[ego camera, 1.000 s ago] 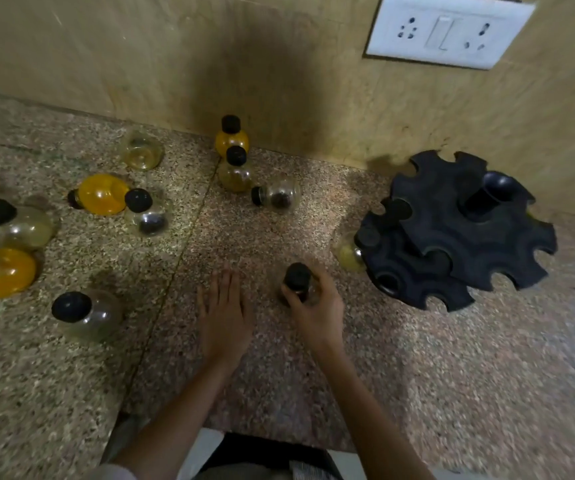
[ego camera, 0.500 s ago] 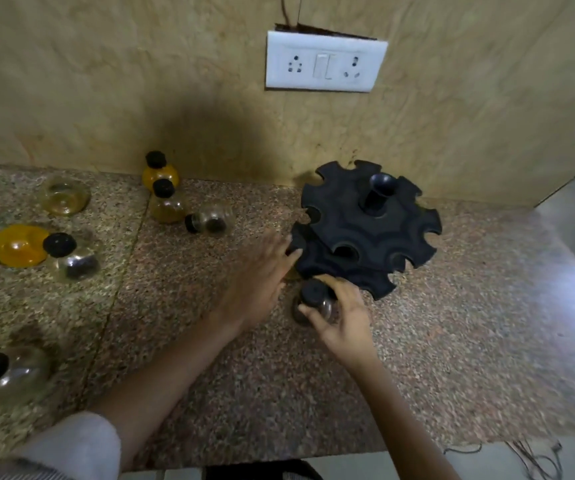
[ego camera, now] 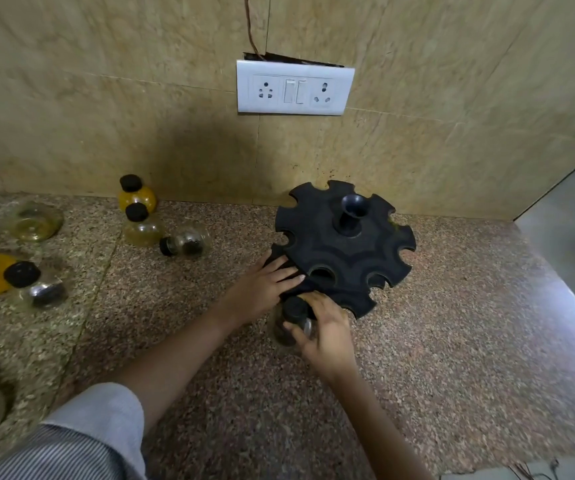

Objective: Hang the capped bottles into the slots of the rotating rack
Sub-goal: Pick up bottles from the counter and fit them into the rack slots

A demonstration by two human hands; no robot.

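Observation:
A black two-tier rotating rack (ego camera: 345,247) with notched slots stands on the granite counter near the wall. My right hand (ego camera: 324,336) grips a clear bottle with a black cap (ego camera: 291,320) right at the front edge of the rack's lower tier. Fingers straight, my left hand (ego camera: 262,289) presses on the lower tier's left rim. Whether the bottle's neck sits inside a slot is hidden by my fingers.
Several capped bottles, some yellow (ego camera: 137,197), some clear (ego camera: 185,242), stand or lie on the counter (ego camera: 452,341) at the left. A white switch plate (ego camera: 294,88) is on the wall above. The counter ends at the right (ego camera: 563,289).
My right hand carried the bottle from the open counter to the rack's lower tier. My left hand left the counter and now rests on the rack. The view swung right.

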